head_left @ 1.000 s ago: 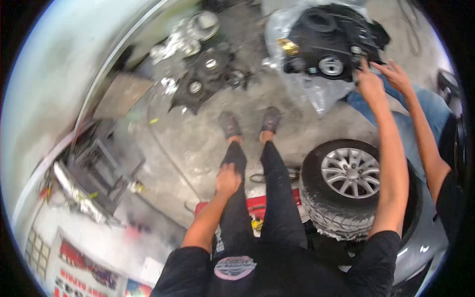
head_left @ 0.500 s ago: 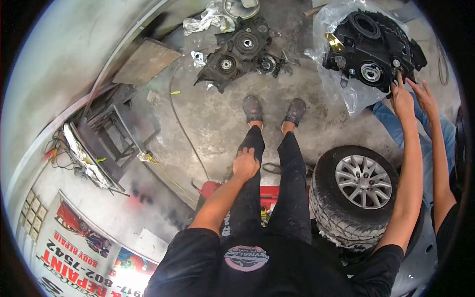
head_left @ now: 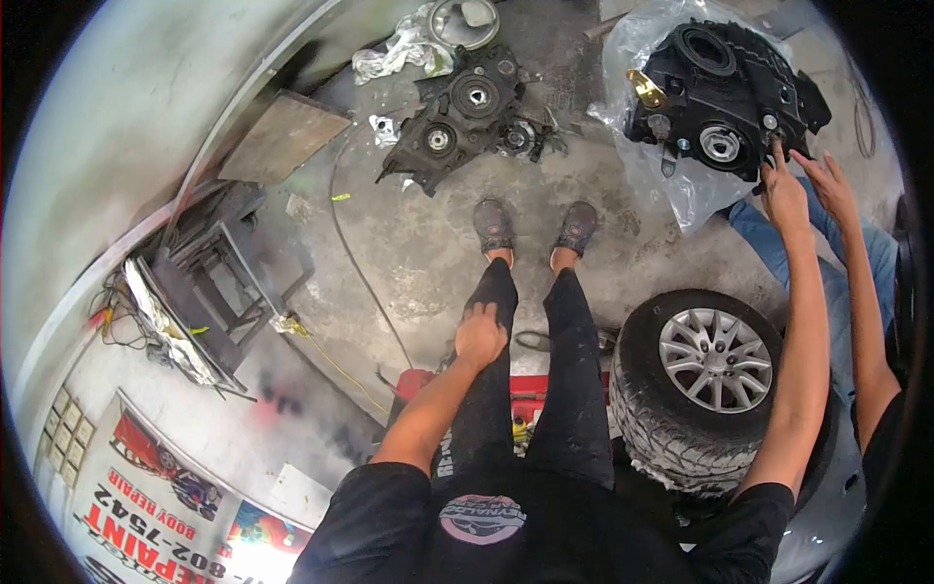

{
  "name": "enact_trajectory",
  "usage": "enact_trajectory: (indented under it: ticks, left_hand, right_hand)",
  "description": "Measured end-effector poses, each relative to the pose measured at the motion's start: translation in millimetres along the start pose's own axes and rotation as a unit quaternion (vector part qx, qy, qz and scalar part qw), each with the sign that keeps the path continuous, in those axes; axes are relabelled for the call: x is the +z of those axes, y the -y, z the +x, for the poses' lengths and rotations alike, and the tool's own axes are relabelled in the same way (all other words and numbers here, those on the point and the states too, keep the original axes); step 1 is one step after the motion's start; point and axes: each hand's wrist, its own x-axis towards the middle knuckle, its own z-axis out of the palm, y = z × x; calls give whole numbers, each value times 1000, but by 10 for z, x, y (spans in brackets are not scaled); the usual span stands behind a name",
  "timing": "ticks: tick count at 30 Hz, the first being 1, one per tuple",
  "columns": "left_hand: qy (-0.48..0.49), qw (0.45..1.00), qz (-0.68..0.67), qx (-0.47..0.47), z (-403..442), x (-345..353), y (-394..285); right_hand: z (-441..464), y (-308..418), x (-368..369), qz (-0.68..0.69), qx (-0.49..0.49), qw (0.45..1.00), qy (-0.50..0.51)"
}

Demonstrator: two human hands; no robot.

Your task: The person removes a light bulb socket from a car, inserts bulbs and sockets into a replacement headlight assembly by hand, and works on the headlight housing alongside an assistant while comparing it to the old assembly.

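My left hand [head_left: 481,336] rests on my knee, its fingers lying over the black trouser leg. At the upper right, my right hand [head_left: 786,200] reaches out with its index finger stretched to the lower edge of a black headlight housing [head_left: 735,97]; nothing shows in its grasp. The housing lies back side up on a clear plastic sheet [head_left: 671,200], with a round silver-rimmed opening and a gold-coloured metal tab on it. Close beside my right hand is a co-worker's hand [head_left: 832,190], fingers spread near the same edge.
A second black headlight housing [head_left: 457,117] lies on the concrete floor, near crumpled white cloth [head_left: 404,54] and a round clear-and-silver part [head_left: 464,21]. A wheel with tyre [head_left: 696,389] stands by my right arm. A dark metal frame [head_left: 219,282] and a cable [head_left: 355,253] are leftward.
The view has shifted slightly, so the floor parts appear a little lower and to the left. Both my hands and the co-worker's hand keep nearly the same places.
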Motion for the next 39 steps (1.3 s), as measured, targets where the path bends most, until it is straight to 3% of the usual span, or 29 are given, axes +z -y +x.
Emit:
enact_trajectory:
  ticks: [6, 13, 34, 39]
  left_hand:
    - [-36, 999, 1, 18, 20, 62, 20]
    - [-20, 1000, 8, 18, 11, 6, 7]
    - [-13, 1000, -10, 14, 38, 23, 23]
    - [-11, 1000, 10, 19, 16, -22, 4]
  right_hand:
    - [-69, 181, -263, 27, 4, 1000, 1]
    - [22, -13, 106, 16, 31, 999, 26]
    - [26, -162, 581, -17, 4, 994, -105]
    - [11, 5, 371, -39, 14, 993, -107]
